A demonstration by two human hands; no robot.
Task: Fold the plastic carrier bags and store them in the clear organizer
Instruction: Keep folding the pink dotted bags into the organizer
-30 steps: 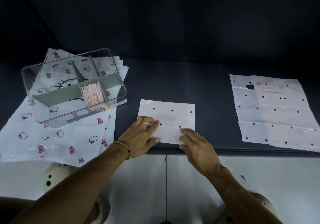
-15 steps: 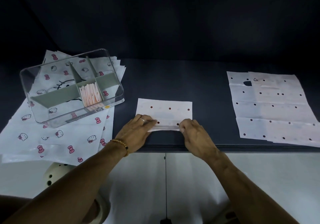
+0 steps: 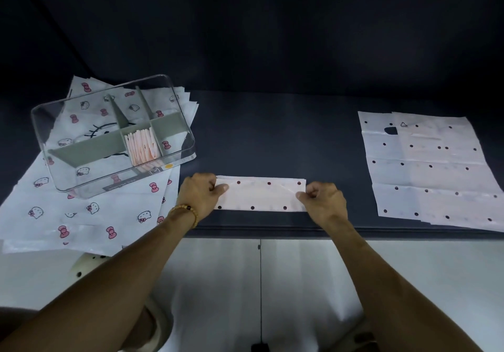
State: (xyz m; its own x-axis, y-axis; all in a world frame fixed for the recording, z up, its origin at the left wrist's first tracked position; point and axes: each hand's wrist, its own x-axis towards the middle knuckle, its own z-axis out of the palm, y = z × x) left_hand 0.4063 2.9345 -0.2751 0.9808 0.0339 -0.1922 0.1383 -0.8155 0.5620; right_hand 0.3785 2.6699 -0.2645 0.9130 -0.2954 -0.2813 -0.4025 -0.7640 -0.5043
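Note:
A pale pink dotted bag (image 3: 261, 195) lies folded into a narrow strip near the front edge of the dark table (image 3: 272, 133). My left hand (image 3: 200, 196) pinches its left end and my right hand (image 3: 323, 201) pinches its right end, fingers curled. The clear organizer (image 3: 54, 122) with grey dividers stands at the left on a pile of bags; folded pink bags (image 3: 141, 147) stand in its middle compartment.
A pile of white bags printed with cats and bows (image 3: 81, 215) lies under the organizer and hangs over the table's front edge. Flat dotted bags (image 3: 428, 169) lie at the right. White cabinet doors (image 3: 259, 283) are below the table.
The bag's near half has been folded up over the far half, turning a wide rectangle into a narrow strip. Both hands moved outward from the near edge to the strip's ends.

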